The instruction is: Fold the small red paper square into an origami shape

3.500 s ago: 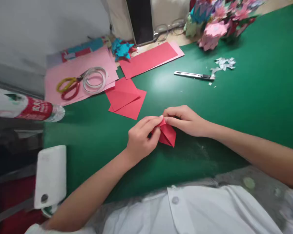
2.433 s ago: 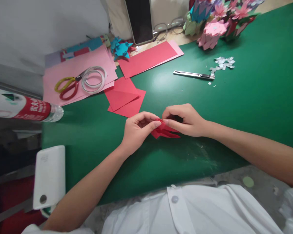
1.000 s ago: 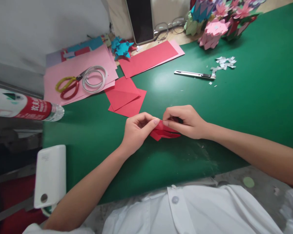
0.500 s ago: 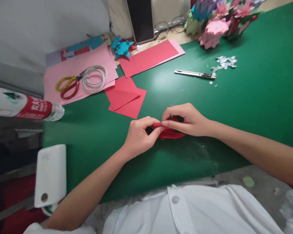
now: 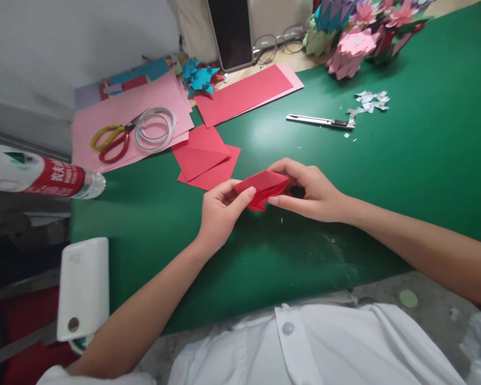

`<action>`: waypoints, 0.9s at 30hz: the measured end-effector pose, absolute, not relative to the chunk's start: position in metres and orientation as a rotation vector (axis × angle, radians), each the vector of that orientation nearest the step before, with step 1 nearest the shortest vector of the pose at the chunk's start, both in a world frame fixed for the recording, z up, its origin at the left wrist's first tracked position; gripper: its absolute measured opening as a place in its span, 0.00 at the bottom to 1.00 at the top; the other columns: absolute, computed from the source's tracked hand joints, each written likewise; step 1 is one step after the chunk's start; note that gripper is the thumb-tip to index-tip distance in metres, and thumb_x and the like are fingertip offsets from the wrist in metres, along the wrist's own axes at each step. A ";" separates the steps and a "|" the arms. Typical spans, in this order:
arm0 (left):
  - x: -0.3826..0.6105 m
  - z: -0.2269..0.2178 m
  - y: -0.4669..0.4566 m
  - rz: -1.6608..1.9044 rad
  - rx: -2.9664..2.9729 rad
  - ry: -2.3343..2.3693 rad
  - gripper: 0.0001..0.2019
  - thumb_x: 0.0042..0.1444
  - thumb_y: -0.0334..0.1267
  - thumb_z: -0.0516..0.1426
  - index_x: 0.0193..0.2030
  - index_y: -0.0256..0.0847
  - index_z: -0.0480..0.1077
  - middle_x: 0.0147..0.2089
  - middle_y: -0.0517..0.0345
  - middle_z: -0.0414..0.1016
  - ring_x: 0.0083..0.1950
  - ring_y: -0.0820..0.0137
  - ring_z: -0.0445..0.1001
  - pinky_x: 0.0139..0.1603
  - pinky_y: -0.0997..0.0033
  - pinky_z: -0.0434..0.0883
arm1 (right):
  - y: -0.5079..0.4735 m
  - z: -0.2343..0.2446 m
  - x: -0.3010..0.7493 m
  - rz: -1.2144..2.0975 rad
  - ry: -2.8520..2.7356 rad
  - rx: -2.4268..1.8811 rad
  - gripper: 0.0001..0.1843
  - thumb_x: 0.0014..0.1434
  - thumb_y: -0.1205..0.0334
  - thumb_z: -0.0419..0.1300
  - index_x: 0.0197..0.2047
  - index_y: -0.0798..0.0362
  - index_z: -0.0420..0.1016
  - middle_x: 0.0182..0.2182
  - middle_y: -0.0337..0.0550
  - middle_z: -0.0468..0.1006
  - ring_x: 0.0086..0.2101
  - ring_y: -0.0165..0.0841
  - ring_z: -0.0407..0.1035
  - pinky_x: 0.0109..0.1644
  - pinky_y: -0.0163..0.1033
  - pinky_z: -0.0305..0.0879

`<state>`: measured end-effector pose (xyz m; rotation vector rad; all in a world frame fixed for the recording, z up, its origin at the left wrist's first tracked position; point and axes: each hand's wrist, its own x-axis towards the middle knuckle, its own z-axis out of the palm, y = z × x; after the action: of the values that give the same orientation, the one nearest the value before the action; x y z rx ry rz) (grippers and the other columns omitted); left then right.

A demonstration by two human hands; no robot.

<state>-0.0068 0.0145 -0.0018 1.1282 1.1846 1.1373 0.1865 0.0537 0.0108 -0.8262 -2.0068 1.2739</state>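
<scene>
Far left, a plastic bottle (image 5: 44, 174) with a red label lies on its side and a white power bank (image 5: 83, 289) sits at the near edge. On the green surface (image 5: 404, 160), pink sheets (image 5: 116, 115) carry scissors (image 5: 112, 141) and clear tape rings (image 5: 154, 128); loose red squares (image 5: 204, 158) lie just beside them.

Centre: left hand (image 5: 220, 211) pinches the left tip of the folded red paper (image 5: 262, 186), thumb and fingers clamped on it. Right hand (image 5: 310, 190) has its grip shut on the other end, thumb below and fingers over the top. Compared with half a second ago, the paper is lifted clear of the surface and spread into a wider, flatter diamond shape; earlier it was pressed low and crumpled between the fingertips. Judgement: a fold has just been opened out or squashed flat, so the piece looks mid-shaping, not done.

Right and back: a long red sheet (image 5: 244, 96), a phone (image 5: 230, 32) leaning upright, glasses (image 5: 274, 43), a utility knife (image 5: 320, 121), white paper scraps (image 5: 369, 101) and finished paper flowers (image 5: 361, 32).
</scene>
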 end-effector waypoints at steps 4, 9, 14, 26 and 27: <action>-0.006 0.000 0.014 1.123 1.145 1.185 0.09 0.51 0.40 0.64 0.37 0.41 0.74 0.36 0.60 0.78 0.36 0.72 0.76 0.37 0.75 0.74 | 0.054 0.009 0.186 1.258 -1.969 -0.848 0.11 0.60 0.58 0.59 0.43 0.53 0.64 0.28 0.37 0.72 0.25 0.25 0.65 0.25 0.30 0.58; -0.005 0.002 0.013 1.096 1.157 1.162 0.10 0.54 0.42 0.62 0.42 0.41 0.74 0.35 0.59 0.79 0.33 0.71 0.76 0.34 0.75 0.75 | 0.054 0.008 0.186 1.240 -1.957 -0.873 0.10 0.60 0.60 0.58 0.43 0.53 0.64 0.26 0.36 0.71 0.24 0.25 0.64 0.24 0.31 0.57; -0.006 0.000 0.014 1.074 1.213 1.104 0.12 0.58 0.42 0.58 0.47 0.42 0.75 0.37 0.57 0.78 0.29 0.74 0.74 0.31 0.75 0.74 | 0.054 0.007 0.185 1.180 -1.940 -0.886 0.10 0.61 0.61 0.57 0.46 0.52 0.63 0.28 0.35 0.71 0.24 0.25 0.64 0.24 0.30 0.57; -0.009 -0.005 0.014 1.052 1.225 1.089 0.14 0.61 0.41 0.55 0.51 0.43 0.74 0.38 0.57 0.78 0.30 0.74 0.73 0.32 0.76 0.73 | 0.055 0.004 0.186 1.024 -1.979 -0.841 0.10 0.63 0.64 0.53 0.48 0.53 0.64 0.36 0.41 0.72 0.28 0.26 0.67 0.29 0.31 0.64; -0.008 -0.005 0.014 1.052 1.226 1.090 0.14 0.61 0.41 0.56 0.51 0.43 0.74 0.38 0.57 0.78 0.30 0.74 0.72 0.32 0.76 0.73 | 0.055 0.004 0.186 1.017 -1.981 -0.839 0.10 0.63 0.64 0.53 0.48 0.53 0.64 0.36 0.41 0.72 0.28 0.26 0.67 0.29 0.31 0.64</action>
<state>-0.0085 0.0138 -0.0047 1.2257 1.0895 1.0525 0.1863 0.0547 0.0040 -0.8385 -1.9808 1.0166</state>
